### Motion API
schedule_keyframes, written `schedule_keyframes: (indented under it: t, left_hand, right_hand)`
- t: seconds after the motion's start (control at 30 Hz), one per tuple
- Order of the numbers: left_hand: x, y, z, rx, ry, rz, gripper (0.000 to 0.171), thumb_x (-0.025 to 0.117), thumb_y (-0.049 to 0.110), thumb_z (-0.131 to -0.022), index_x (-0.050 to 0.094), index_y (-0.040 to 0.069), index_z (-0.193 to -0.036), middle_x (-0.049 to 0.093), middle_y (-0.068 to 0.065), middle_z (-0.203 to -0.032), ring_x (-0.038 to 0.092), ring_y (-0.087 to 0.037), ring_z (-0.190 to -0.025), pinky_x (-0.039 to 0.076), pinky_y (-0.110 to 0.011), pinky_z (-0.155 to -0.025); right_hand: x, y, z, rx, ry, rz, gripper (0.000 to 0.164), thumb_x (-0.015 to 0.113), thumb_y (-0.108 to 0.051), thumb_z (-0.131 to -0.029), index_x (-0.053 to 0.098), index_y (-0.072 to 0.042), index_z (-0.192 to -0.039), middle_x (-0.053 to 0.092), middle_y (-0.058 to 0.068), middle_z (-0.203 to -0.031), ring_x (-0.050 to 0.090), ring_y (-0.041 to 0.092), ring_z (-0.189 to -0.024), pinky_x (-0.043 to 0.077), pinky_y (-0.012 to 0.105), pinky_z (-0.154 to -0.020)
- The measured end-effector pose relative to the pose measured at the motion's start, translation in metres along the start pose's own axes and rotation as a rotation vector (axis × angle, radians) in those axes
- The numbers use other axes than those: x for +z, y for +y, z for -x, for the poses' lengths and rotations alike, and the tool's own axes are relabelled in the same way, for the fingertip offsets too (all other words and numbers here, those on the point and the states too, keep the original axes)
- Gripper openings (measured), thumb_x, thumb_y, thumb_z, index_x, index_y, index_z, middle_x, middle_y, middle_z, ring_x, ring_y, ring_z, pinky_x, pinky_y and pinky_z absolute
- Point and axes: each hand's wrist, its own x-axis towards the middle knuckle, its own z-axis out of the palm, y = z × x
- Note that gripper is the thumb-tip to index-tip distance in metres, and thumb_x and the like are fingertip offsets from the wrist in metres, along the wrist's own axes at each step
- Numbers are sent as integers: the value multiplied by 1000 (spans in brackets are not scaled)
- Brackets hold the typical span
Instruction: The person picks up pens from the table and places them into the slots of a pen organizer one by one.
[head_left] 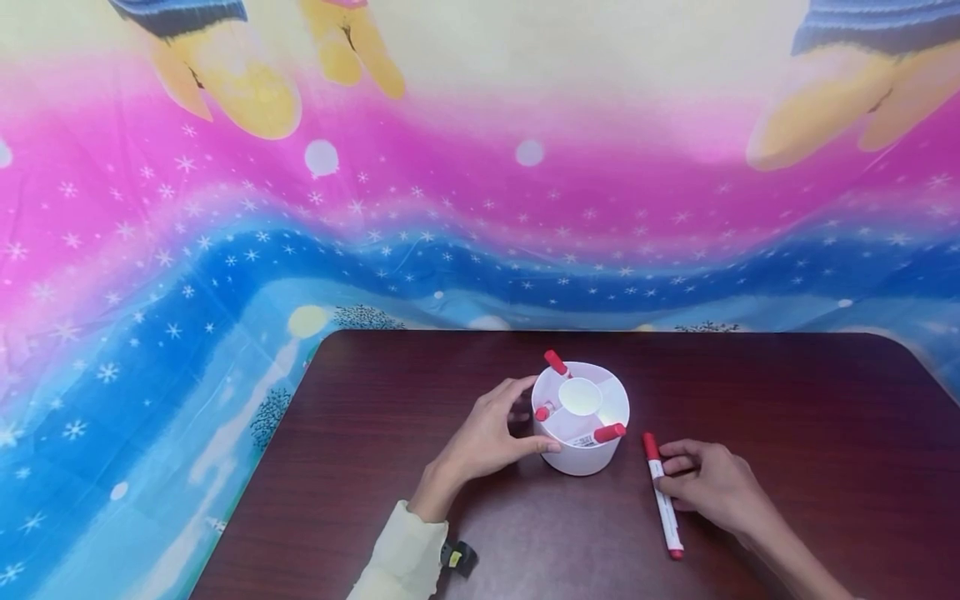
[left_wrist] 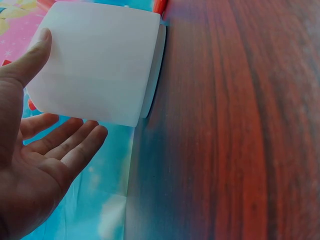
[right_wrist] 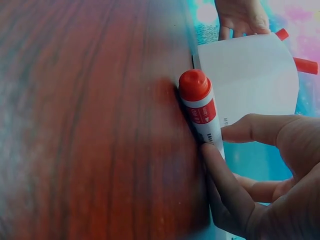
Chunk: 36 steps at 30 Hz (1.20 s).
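A round white pen holder (head_left: 587, 460) with a round middle cup stands on the table. Three red-capped markers lean in its outer compartments, one cap (head_left: 609, 432) at the near right. My left hand (head_left: 491, 429) holds the holder's left side, thumb at the front rim and fingers round the back; in the left wrist view the fingertips (left_wrist: 100, 131) sit at its edge. Right of the holder, a white marker (head_left: 664, 504) with a red cap and red end lies along the tabletop. My right hand (head_left: 716, 483) pinches it between thumb and fingers, seen closely in the right wrist view.
The dark brown wooden table (head_left: 360, 417) has rounded far corners. Behind it hangs a colourful cloth (head_left: 450, 208) with snowflakes. A small black object with a yellow mark (head_left: 459, 558) is beside the left sleeve (head_left: 405, 550).
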Motion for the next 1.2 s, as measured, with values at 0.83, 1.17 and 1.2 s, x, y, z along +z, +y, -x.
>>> schedule_keyframes:
  t: [0.83, 1.17, 1.2]
  left_hand:
    - [0, -2, 0, 16, -3, -6, 94, 94, 46, -82, 47, 26, -161, 63, 1, -140, 71, -19, -123, 62, -29, -101]
    - [1, -3, 0, 12, 0, -10, 94, 94, 47, -82, 47, 26, -161, 63, 0, -139, 72, -19, -123, 63, -29, -99]
    - [1, -3, 0, 13, 1, -10, 94, 94, 47, -82, 47, 26, -161, 63, 0, -140, 72, -20, -123, 63, -29, -99]
  right_hand:
    - [-1, -3, -1, -48, 2, 70, 50, 87, -5, -86, 67, 10, -129, 74, 8, -96, 73, 17, -79, 67, 33, -64]
    - [-16, -12, 0, -114, -6, 31, 54, 78, -4, -93, 59, 13, -140, 74, 17, -111, 76, 19, -88, 68, 36, -70]
    - [-17, -14, 0, -127, -4, 28, 54, 78, -5, -94, 59, 12, -141, 73, 18, -112, 76, 19, -89, 68, 36, -71]
